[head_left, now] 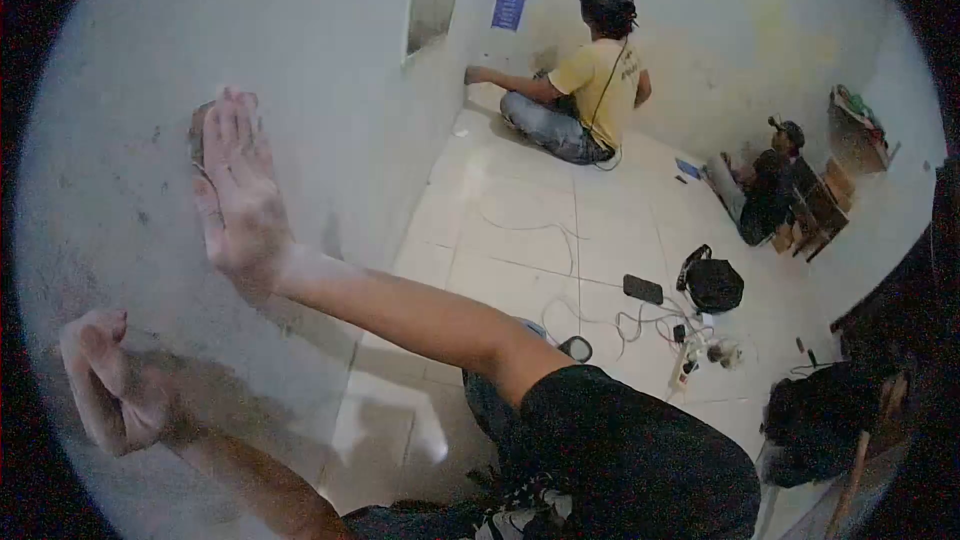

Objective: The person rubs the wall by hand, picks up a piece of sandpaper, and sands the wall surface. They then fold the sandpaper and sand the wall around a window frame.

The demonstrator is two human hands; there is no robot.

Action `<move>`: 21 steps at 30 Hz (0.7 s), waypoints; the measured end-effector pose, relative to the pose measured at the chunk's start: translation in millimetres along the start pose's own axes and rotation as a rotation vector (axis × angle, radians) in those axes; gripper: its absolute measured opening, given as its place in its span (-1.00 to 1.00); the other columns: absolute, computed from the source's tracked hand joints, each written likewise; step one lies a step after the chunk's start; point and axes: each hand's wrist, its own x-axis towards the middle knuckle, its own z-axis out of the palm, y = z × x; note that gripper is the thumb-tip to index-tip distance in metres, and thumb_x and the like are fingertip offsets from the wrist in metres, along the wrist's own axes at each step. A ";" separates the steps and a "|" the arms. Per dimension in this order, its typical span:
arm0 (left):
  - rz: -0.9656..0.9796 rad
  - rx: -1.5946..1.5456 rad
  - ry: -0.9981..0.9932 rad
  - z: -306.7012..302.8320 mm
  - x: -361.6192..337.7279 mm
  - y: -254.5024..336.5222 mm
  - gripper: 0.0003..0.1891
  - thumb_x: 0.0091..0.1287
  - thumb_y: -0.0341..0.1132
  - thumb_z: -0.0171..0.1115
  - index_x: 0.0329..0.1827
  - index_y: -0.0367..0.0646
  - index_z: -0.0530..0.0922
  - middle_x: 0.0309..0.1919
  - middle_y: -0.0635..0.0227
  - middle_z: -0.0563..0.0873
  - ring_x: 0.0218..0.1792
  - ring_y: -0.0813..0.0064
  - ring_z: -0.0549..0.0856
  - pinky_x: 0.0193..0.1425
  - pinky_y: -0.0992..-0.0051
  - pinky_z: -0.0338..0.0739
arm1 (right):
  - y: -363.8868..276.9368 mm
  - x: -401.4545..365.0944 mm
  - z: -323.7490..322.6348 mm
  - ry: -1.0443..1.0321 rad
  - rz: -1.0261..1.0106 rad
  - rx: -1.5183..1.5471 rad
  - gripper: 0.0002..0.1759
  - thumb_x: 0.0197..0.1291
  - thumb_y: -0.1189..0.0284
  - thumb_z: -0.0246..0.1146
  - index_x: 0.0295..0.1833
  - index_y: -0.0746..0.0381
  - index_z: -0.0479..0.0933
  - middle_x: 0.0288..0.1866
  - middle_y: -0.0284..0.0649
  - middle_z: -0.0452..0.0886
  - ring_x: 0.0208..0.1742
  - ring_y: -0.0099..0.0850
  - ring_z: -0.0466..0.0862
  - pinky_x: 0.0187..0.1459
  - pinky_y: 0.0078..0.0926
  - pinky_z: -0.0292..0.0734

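My right hand (pixel 240 190) lies almost flat against the grey-white wall (pixel 330 70), fingers stretched upward and close together. Under it, a brown flat piece like sandpaper (pixel 198 132) is pressed to the wall; only its edge shows past my fingers. Lower and further left, my left hand (pixel 115 385) is near the same wall with its fingers curled in. Whatever is inside that curl, if anything, is hidden. Grey smudges and small dark marks (pixel 140 215) dot the wall around both hands.
A person in a yellow shirt (pixel 605 85) sits by the wall below a mirror (pixel 435 0). Another person (pixel 765 185) sits near a wooden shelf (pixel 825 210). On the tiled floor lie a phone (pixel 643 288), a black bag (pixel 715 285) and a power strip (pixel 686 365) with cables.
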 end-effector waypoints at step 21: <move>0.113 0.083 -0.635 44.8 -1.4 25.0 -0.90 0.17 -0.55 0.32 -0.48 -0.24 0.60 -0.52 0.26 0.69 -0.52 0.31 0.64 -0.41 0.41 0.47 | 18.0 24.6 -3.7 0.004 -0.062 -0.009 -0.30 0.35 0.46 0.03 0.50 0.56 0.01 0.58 0.27 0.00 0.60 0.21 -0.02 0.53 0.10 -0.18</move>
